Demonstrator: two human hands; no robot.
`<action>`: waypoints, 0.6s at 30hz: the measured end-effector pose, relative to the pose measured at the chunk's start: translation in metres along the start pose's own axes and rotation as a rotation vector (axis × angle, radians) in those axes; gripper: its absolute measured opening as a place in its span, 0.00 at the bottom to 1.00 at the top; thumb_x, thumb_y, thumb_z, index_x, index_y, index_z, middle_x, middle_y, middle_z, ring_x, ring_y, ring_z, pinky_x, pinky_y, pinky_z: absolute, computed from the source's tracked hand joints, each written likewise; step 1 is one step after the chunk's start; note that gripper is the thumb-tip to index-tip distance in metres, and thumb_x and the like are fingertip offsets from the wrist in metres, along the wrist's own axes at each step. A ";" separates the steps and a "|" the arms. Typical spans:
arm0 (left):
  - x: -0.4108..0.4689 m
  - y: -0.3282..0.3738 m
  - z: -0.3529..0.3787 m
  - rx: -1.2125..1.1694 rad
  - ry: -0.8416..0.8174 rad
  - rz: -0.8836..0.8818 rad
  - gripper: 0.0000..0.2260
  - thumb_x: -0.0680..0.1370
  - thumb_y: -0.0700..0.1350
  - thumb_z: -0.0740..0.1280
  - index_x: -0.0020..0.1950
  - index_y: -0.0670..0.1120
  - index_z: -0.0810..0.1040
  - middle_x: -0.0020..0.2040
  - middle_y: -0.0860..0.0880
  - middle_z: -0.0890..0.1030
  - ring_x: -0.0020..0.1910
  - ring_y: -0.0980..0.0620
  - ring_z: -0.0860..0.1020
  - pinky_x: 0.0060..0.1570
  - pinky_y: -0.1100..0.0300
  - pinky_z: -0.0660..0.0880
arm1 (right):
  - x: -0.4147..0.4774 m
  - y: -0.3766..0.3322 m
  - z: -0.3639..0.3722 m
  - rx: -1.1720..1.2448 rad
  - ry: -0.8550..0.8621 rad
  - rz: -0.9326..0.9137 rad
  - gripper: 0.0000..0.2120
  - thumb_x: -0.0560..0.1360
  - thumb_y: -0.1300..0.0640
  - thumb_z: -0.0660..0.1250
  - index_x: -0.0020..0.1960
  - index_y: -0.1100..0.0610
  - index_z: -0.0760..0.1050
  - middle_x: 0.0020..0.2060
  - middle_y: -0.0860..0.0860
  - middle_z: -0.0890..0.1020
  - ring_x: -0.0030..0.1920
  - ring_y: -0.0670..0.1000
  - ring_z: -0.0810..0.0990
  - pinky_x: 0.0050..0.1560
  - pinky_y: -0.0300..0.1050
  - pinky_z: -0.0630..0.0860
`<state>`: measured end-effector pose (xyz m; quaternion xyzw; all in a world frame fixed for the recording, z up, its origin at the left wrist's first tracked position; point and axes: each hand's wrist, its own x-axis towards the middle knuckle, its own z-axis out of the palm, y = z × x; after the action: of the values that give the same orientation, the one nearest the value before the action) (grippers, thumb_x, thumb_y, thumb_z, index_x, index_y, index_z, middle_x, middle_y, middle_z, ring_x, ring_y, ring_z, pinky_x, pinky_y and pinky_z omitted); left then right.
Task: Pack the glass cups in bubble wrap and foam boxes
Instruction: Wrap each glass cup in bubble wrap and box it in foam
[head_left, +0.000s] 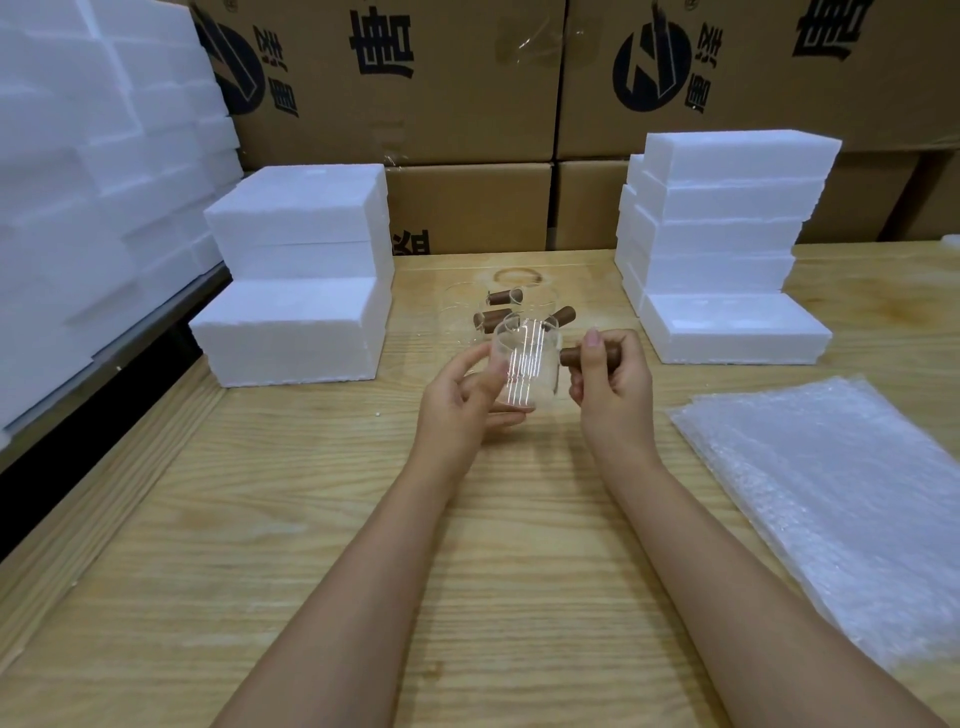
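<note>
Holding one glass cup (524, 366) up over the table (363, 571), the person is at the very start of a wrap. The right hand (613, 384) pinches its brown wooden handle (571, 356), and the left hand (462, 405) curls round the clear body. No wrap is on the cup yet. Several more cups (498, 312) wait bare just behind it. The bubble wrap sheets (831, 493) lie stacked to the right, none pulled out. The foam boxes (296, 306) stand stacked on the left, with a second foam stack (727, 234) on the right; whether any is already filled cannot be told. By my judgement nearly all the packing remains. The cardboard cartons (467, 208) behind carry large black characters and a round logo, upside down from here and not legible with confidence.
</note>
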<state>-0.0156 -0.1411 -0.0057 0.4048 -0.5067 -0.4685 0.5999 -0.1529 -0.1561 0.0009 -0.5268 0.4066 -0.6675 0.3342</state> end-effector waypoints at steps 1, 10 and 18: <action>0.000 0.001 0.001 -0.036 0.001 -0.019 0.30 0.70 0.56 0.71 0.68 0.43 0.72 0.42 0.53 0.86 0.40 0.48 0.85 0.40 0.60 0.81 | 0.000 0.001 0.000 0.001 -0.005 -0.004 0.08 0.81 0.56 0.59 0.43 0.51 0.68 0.38 0.51 0.77 0.34 0.41 0.74 0.42 0.46 0.70; 0.000 0.002 0.000 -0.163 -0.010 -0.019 0.23 0.68 0.51 0.70 0.61 0.49 0.73 0.47 0.50 0.86 0.43 0.48 0.85 0.45 0.59 0.81 | -0.009 0.000 0.012 0.180 -0.028 0.252 0.23 0.64 0.38 0.67 0.46 0.55 0.71 0.38 0.50 0.78 0.33 0.46 0.76 0.33 0.39 0.74; 0.001 -0.002 -0.002 -0.134 -0.017 0.031 0.22 0.70 0.48 0.71 0.63 0.52 0.71 0.56 0.49 0.84 0.56 0.49 0.82 0.48 0.62 0.79 | -0.014 0.002 0.017 0.254 -0.120 0.251 0.23 0.63 0.49 0.72 0.53 0.58 0.70 0.47 0.55 0.75 0.43 0.52 0.80 0.47 0.48 0.80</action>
<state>-0.0142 -0.1421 -0.0075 0.3516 -0.4855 -0.4955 0.6286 -0.1327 -0.1481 -0.0049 -0.4642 0.3609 -0.6339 0.5025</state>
